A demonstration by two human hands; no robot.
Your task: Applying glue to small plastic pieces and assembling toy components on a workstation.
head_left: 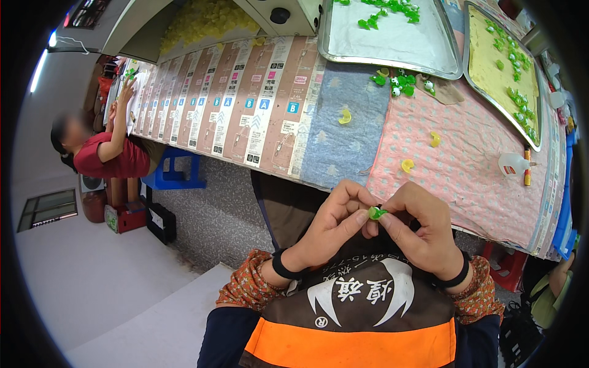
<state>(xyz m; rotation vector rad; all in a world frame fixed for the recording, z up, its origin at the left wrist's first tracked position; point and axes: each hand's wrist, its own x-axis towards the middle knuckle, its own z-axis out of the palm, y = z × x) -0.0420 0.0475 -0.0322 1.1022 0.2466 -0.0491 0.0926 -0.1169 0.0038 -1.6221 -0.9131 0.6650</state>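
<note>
In front of my apron, just off the near table edge, my left hand (336, 226) and my right hand (422, 232) meet fingertip to fingertip. Both pinch a small glossy green plastic piece (375, 213); the fingers cover part of it. Loose on the cloths beyond lie curved yellow pieces, one (407, 165) closest to my hands, another (435, 139) further right and a third (345, 116) on the blue cloth. Farther back is a small heap of green figures with white eyes (403, 84).
A metal tray lined in white (392, 38) and a yellow-lined tray (500, 73) hold more green figures. At right sits a clear bottle with a needle tip (513, 164) beside an orange tube (527, 167). Yellow pieces fill a bin (208, 24). Another person (119, 144) works at far left.
</note>
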